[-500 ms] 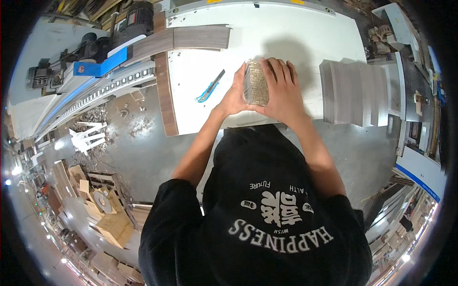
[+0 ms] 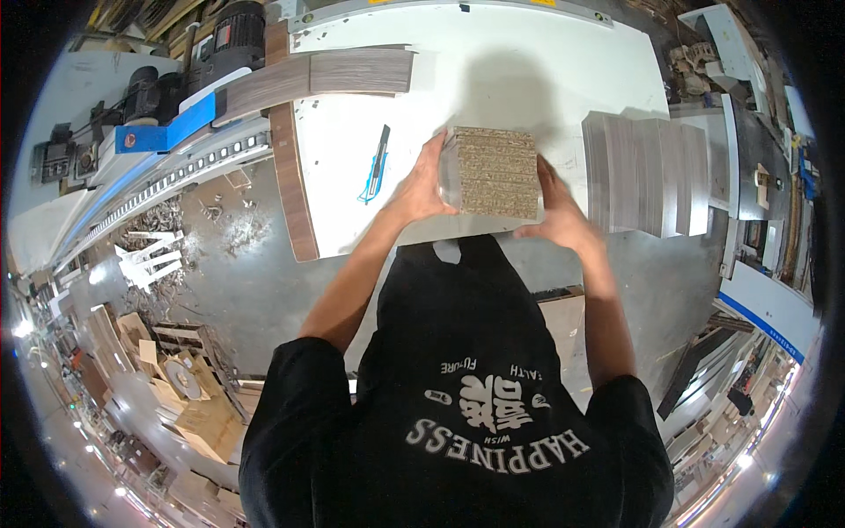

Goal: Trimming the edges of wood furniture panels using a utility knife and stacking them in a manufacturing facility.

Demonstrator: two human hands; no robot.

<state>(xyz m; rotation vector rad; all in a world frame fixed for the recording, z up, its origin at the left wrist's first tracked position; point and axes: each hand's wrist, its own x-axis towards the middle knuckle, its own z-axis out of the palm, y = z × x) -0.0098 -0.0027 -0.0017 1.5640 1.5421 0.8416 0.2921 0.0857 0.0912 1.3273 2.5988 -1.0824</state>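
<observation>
Grip: the left hand [image 2: 421, 187] and the right hand [image 2: 565, 216] are part-curled and set wide apart, bracing at nine and three o'clock a squarish brown block of layered chipboard [image 2: 497, 172].
Fingers: mostly hidden behind the block's sides; how firmly they press cannot be told.
Block: over the near part of the white tabletop [image 2: 352, 211], rough face up; its underside is out of sight, so resting or lifted cannot be told.
Slim black-and-blue utility knife [image 2: 377, 165]: nine o'clock, apart from the block.
Row of packed grey boards [image 2: 647, 172]: three o'clock, their number hard to make out.
Grey-brown wood-grain strips [image 2: 356, 70]: ten to eleven o'clock, overlapping.
Black shirt with white print [image 2: 387, 370]: six o'clock, cut off by the lower edge.
</observation>
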